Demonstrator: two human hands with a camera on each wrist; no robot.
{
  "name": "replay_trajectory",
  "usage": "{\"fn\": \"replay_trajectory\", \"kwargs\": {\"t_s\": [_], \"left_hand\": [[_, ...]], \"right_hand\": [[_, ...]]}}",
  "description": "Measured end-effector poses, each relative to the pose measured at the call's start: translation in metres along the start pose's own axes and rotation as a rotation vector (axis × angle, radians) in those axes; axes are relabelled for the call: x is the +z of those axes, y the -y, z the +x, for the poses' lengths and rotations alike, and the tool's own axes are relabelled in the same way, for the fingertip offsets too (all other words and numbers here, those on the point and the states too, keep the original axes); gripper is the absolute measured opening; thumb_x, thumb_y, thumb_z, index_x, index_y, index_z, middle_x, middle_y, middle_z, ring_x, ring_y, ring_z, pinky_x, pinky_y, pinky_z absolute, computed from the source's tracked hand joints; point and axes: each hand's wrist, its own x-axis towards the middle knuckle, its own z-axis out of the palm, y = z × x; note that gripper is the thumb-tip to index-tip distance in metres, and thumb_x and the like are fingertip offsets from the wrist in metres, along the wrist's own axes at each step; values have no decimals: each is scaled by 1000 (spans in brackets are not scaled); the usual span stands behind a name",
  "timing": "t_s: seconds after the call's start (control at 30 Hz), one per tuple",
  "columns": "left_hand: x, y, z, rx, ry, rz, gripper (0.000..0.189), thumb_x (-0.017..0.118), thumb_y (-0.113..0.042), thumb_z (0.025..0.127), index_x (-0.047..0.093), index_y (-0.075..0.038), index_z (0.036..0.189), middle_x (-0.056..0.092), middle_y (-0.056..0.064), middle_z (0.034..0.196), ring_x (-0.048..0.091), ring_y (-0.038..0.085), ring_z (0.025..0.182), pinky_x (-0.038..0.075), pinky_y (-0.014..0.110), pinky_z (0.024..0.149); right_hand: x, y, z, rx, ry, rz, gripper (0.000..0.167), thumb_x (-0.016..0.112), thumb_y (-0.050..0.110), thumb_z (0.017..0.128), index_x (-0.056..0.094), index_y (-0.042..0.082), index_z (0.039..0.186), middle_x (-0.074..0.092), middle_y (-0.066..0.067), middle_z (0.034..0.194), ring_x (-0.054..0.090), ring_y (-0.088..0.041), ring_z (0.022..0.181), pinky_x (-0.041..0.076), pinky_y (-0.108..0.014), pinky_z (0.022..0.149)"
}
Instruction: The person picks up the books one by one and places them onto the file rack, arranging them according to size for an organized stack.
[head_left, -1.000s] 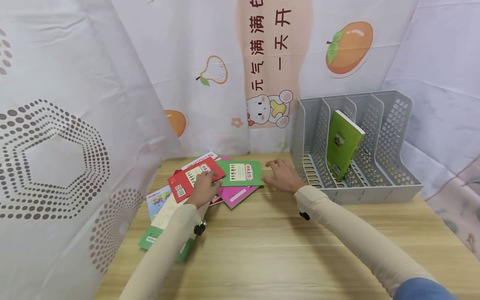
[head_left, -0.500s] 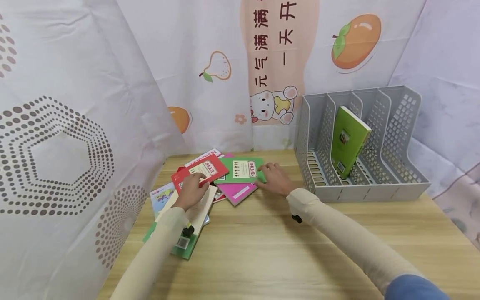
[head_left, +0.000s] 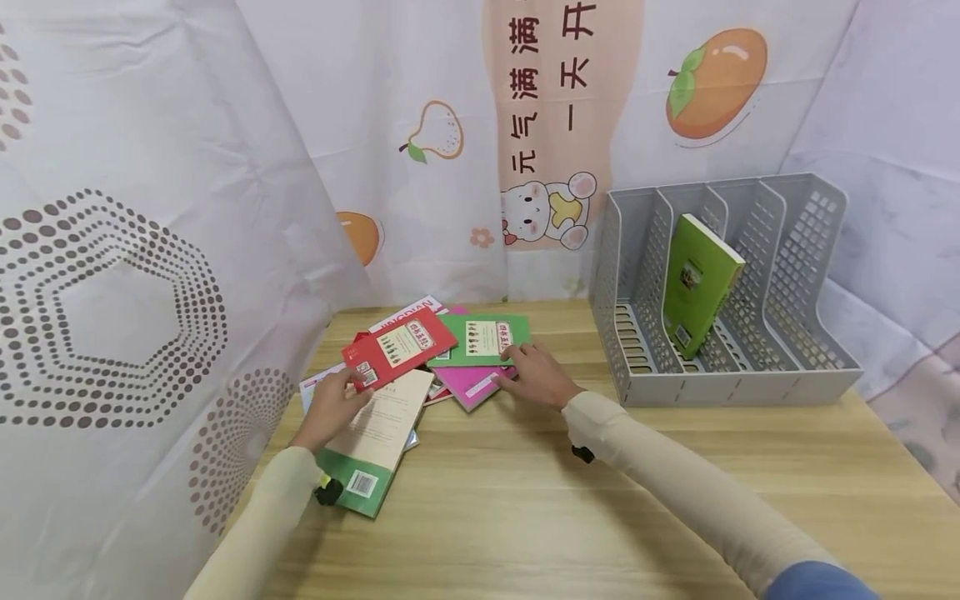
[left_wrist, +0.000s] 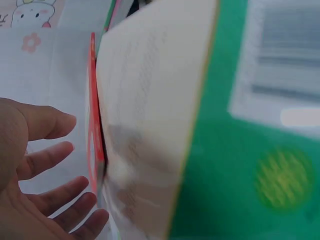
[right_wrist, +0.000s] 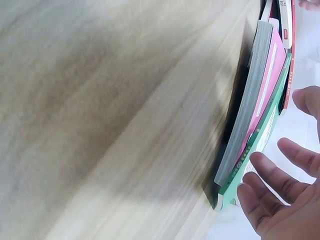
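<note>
A loose pile of books lies at the back left of the table. On top is a red book (head_left: 400, 347), with a smaller green book (head_left: 483, 340) to its right and a pink book (head_left: 474, 385) beneath that. A cream-and-green book (head_left: 382, 429) with a barcode lies in front. My left hand (head_left: 336, 408) hovers at the red book's lower left corner; in the left wrist view its fingers (left_wrist: 52, 200) are spread and hold nothing. My right hand (head_left: 538, 377) is at the green book's right edge, fingers (right_wrist: 270, 172) loosely bent; contact is unclear.
A grey file rack (head_left: 738, 387) with several slots stands at the back right. One bright green book (head_left: 697, 283) leans upright in it. Printed cloth (head_left: 435, 225) hangs behind the wooden table (head_left: 525, 500) and along its sides.
My left hand has moved left and nearer to me, from over the red book to its lower corner. My right hand has shifted left to the green book's edge. The camera has turned slightly.
</note>
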Motion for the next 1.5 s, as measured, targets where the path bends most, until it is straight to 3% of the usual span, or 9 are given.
{"fn": "replay_trajectory", "kwargs": {"t_s": [0.27,0.47,0.57,0.73,0.9,1.0,1.1,1.3,1.5], "left_hand": [[0,22,-10,-27,1,79,38,74,-14,94,60,7,122,61,32,124,55,49,119,43,65,99],[11,17,6,-39,7,183,62,74,-28,96,50,7,141,49,34,138,42,51,129,37,70,104],[14,17,15,-3,26,305,67,71,-34,98,47,6,146,45,32,145,38,51,132,35,70,106],[12,13,21,176,78,610,54,66,-34,102,57,11,130,62,27,122,54,44,117,46,61,98],[10,3,24,443,160,952,38,71,-19,100,62,15,115,67,26,99,65,36,89,59,50,81],[9,-2,27,590,171,1072,31,76,-6,94,62,15,110,66,24,91,68,32,75,61,45,69],[9,-5,30,631,145,1037,23,75,0,91,61,14,102,62,21,79,65,29,61,60,42,58],[10,-3,31,529,74,891,19,73,-7,94,57,3,95,59,15,69,63,30,55,56,43,50],[10,-4,32,512,-181,729,17,66,1,94,51,6,101,57,19,63,62,37,53,52,48,45]], "right_hand": [[3,2,2,23,29,114,36,72,31,98,64,3,119,68,-10,109,65,-23,100,55,-39,87],[3,5,0,20,44,114,36,71,30,98,63,3,121,67,-9,105,62,-23,97,53,-42,88],[5,4,-1,12,43,128,34,71,29,98,63,3,118,68,-9,105,64,-23,97,54,-41,88],[8,-2,-2,25,37,140,31,70,29,98,64,5,116,69,-10,110,66,-24,102,54,-41,92],[8,-8,-6,54,33,114,33,70,32,99,65,6,118,69,-9,112,63,-26,106,51,-41,95],[7,-10,-8,62,34,114,34,70,33,99,65,6,118,68,-9,113,63,-26,107,51,-42,95],[7,-12,-10,60,30,118,33,71,32,98,66,6,118,69,-9,113,64,-26,105,53,-42,94],[6,-14,-13,41,17,106,31,70,30,98,66,6,116,70,-9,110,64,-25,102,53,-43,91],[3,-17,-15,47,-11,93,30,69,28,99,67,4,116,69,-9,104,64,-22,94,53,-41,87]]}}
